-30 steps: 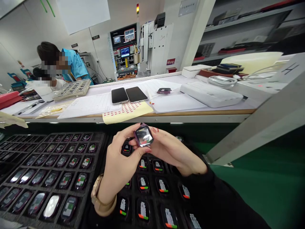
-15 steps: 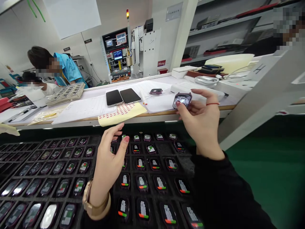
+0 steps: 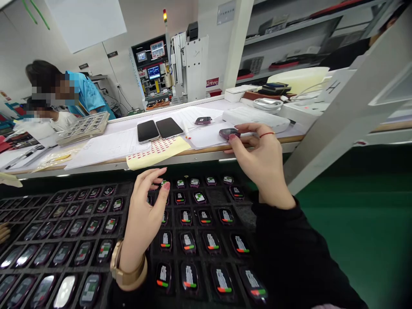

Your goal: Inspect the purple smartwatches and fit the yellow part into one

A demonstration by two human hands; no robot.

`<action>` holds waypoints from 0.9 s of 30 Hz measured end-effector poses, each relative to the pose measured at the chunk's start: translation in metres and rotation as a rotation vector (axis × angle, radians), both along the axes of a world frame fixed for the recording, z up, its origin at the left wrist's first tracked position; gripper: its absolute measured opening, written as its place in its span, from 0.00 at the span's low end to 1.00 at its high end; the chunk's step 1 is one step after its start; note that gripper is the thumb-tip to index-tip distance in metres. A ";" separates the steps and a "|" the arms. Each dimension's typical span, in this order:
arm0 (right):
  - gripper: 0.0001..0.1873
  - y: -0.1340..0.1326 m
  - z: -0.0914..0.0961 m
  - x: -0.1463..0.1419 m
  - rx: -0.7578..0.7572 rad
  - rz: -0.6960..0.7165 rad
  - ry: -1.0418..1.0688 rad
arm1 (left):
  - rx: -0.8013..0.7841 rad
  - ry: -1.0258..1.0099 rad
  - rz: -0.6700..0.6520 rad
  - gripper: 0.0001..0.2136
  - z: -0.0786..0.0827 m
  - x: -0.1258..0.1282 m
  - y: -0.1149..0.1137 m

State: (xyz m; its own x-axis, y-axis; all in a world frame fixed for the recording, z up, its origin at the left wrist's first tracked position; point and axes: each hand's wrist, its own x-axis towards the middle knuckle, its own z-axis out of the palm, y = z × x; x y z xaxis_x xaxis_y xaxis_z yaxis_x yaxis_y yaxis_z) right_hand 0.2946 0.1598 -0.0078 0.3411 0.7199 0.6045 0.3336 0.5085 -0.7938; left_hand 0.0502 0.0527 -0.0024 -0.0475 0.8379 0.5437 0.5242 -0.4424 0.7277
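In the head view, my right hand (image 3: 259, 159) pinched a smartwatch (image 3: 229, 133) at the bench's (image 3: 196, 159) front edge. I judged I was positioning it; the next move called for steadiness. My left hand (image 3: 144, 204), fingers parted, partly hid the tray (image 3: 219, 197). Whether the watch touched the paper (image 3: 206, 138), I couldn't tell; another person's hand (image 3: 4, 233) was cut off.

Purple-cased watch (image 3: 226, 132) (glossy), nearly flat

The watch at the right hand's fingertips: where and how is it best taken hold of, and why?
Likely by opposite edges of the watch, coming from the right, as the right hand does. It sits nearly flat, face up, so its rim is exposed to a pinch.
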 end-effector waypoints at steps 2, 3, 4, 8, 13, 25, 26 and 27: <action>0.15 0.000 0.000 0.002 0.007 0.050 0.010 | -0.012 0.005 -0.004 0.13 0.000 0.000 0.001; 0.16 0.001 0.000 0.003 0.018 0.073 0.012 | -0.016 0.012 -0.004 0.13 0.000 0.001 0.001; 0.17 0.001 0.000 0.004 0.032 0.077 0.005 | -0.018 0.020 -0.003 0.12 0.000 0.001 0.001; 0.14 0.001 0.000 0.005 0.060 -0.025 -0.085 | 0.000 0.048 -0.003 0.12 0.000 0.003 0.001; 0.10 -0.021 0.011 0.006 0.074 0.119 -0.066 | -0.065 0.079 -0.032 0.11 -0.006 0.004 0.007; 0.16 0.000 -0.023 -0.044 -0.715 0.747 -1.171 | -0.587 0.110 0.249 0.15 -0.060 -0.068 0.109; 0.14 0.007 -0.032 -0.049 -0.764 0.699 -1.202 | -0.621 0.145 0.286 0.15 -0.066 -0.074 0.116; 0.13 0.014 -0.041 -0.053 -0.804 0.660 -1.228 | -0.650 0.178 0.314 0.16 -0.072 -0.079 0.122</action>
